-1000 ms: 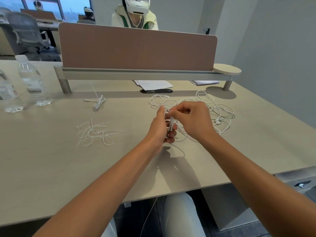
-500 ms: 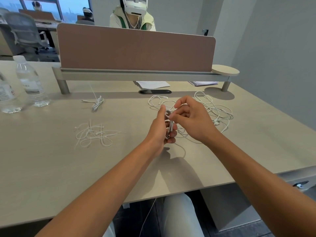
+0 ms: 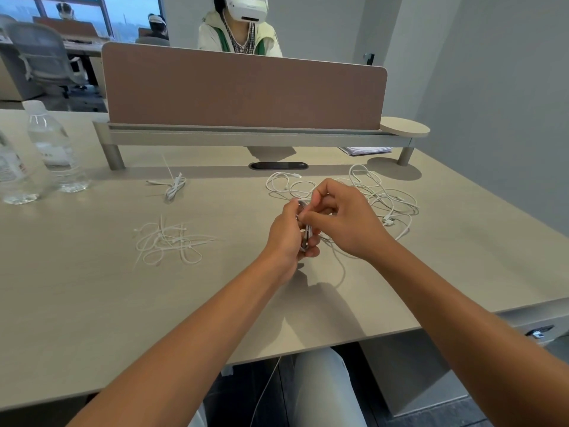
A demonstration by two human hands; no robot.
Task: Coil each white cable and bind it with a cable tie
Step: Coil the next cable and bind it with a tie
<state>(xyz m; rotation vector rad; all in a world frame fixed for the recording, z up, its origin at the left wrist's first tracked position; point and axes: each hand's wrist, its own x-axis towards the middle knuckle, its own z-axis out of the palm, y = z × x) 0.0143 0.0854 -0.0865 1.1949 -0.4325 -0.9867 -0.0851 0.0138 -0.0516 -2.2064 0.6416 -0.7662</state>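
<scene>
Left hand [image 3: 284, 232] grips a coiled white cable [image 3: 306, 234] above the desk [image 3: 92, 303]; right hand [image 3: 341, 220] pinches its upper loops — loose cables [image 3: 381, 195] (tangled) lie just behind.

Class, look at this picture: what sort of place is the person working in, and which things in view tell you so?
Most likely an open-plan office. A desk with a divider screen, a mesh swivel chair by the window behind, and papers under the screen's shelf all suggest it.

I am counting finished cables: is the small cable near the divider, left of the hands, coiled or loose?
Coiled. The small cable lies folded into a tight bundle on the table; a thin tie tail sticks out from it.
</scene>
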